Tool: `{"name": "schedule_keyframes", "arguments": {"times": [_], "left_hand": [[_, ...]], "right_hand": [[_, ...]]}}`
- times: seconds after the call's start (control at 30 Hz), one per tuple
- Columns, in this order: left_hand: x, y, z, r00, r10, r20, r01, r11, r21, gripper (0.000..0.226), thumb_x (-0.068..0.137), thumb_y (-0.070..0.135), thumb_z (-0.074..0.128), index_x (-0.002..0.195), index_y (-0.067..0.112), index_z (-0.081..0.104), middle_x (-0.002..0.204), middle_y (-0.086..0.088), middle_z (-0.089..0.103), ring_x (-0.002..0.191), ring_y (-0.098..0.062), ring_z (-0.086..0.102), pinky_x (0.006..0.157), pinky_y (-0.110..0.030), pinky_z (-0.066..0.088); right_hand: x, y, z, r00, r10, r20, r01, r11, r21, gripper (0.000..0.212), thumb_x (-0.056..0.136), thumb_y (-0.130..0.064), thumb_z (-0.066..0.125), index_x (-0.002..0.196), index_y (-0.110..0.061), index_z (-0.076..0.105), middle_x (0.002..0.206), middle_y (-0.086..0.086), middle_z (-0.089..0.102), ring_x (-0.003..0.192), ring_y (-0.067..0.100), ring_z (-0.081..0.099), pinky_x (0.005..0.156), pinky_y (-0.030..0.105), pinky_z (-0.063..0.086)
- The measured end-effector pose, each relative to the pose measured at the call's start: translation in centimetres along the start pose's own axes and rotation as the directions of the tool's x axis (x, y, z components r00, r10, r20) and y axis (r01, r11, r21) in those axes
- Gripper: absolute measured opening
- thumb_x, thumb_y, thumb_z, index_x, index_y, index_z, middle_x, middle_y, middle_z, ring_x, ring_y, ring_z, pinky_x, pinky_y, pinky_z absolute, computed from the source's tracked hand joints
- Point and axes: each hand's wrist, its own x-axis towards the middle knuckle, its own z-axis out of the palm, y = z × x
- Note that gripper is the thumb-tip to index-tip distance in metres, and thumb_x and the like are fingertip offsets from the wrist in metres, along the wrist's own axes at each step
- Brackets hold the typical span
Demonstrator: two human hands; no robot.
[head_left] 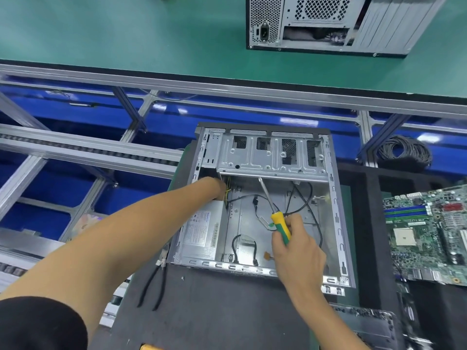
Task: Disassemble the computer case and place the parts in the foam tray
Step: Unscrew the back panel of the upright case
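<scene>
A black sleeve [38, 324] at the lower left edge covers the upper part of the left arm, which stretches forward into the open computer case [265, 198] lying on its side on a dark mat [214, 311] on the desk. The left hand [217, 188] reaches into the case's upper left corner, above the silver power supply [202, 231], beside a few yellow wires; its fingers are hidden behind the metal, so whether they grip anything cannot be told. The right hand [295, 246] is curled around the yellow and green handle of a screwdriver [275, 213], whose shaft slants up and left, its tip near the drive cage [273, 155] across the case's far end. Loose black cables [303, 205] trail over the bare floor of the case. Just left of the case, black-handled pliers [154, 284] lie on the mat. To the right, a green motherboard [429, 236] rests in the black foam tray [371, 223]. Beyond the tray sits a coil of black cable [404, 150]. Farther back, across metal conveyor rails [75, 147], a second computer case [328, 24] stands on a green surface.
</scene>
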Motion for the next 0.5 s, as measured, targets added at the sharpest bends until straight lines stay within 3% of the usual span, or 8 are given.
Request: {"name": "schedule_keyframes", "arguments": {"times": [0.07,0.2,0.33,0.43,0.5], "left_hand": [[-0.1,0.0,0.0,0.999,0.023,-0.047,-0.019,0.997,0.08,0.038,0.103,0.006,0.052,0.14,-0.003,0.052,0.136,-0.014,0.062,0.119,-0.032,0.065,0.093,-0.039,0.053],[-0.4,0.5,-0.1,0.997,0.077,0.022,-0.08,0.979,0.187,0.037,0.105,0.011,0.049,0.14,-0.001,0.054,0.138,-0.014,0.061,0.122,-0.032,0.063,0.098,-0.042,0.053],[-1.3,0.3,-1.3,0.99,0.109,0.085,-0.118,0.988,0.104,0.038,0.106,0.021,0.045,0.136,0.001,0.057,0.133,-0.013,0.06,0.113,-0.028,0.064,0.095,-0.038,0.054],[-3.0,0.0,-2.2,0.973,0.219,0.077,-0.219,0.976,-0.007,0.056,0.107,0.044,0.041,0.149,0.007,0.049,0.156,-0.011,0.045,0.138,-0.031,0.049,0.114,-0.045,0.041],[-4.6,0.0,-2.5,0.943,0.333,0.006,-0.331,0.939,-0.095,0.051,0.107,0.044,0.04,0.142,0.01,0.056,0.15,-0.009,0.052,0.132,-0.028,0.053,0.112,-0.045,0.042]], "right_hand": [[0.0,-0.1,0.0,1.0,0.003,-0.004,-0.003,1.0,-0.002,0.005,0.09,-0.038,0.042,0.092,-0.034,0.039,0.054,-0.009,0.05,0.046,0.015,0.05,0.052,0.03,0.042],[0.0,-0.1,0.0,1.0,-0.005,-0.016,0.004,1.0,-0.005,0.006,0.089,-0.038,0.041,0.091,-0.034,0.038,0.052,-0.009,0.046,0.045,0.012,0.047,0.048,0.024,0.031],[0.1,0.0,0.0,1.0,-0.002,-0.011,0.002,1.0,-0.017,0.008,0.09,-0.038,0.042,0.09,-0.033,0.036,0.053,-0.009,0.046,0.045,0.012,0.046,0.048,0.024,0.03],[0.1,-0.1,0.1,1.0,-0.008,-0.015,0.008,1.0,-0.018,0.008,0.091,-0.037,0.043,0.091,-0.033,0.036,0.053,-0.009,0.046,0.045,0.013,0.046,0.048,0.024,0.03],[0.2,-0.2,0.1,1.0,-0.016,-0.017,0.015,1.0,-0.024,0.007,0.089,-0.035,0.041,0.092,-0.032,0.036,0.053,-0.009,0.045,0.044,0.012,0.044,0.047,0.024,0.027]]}}
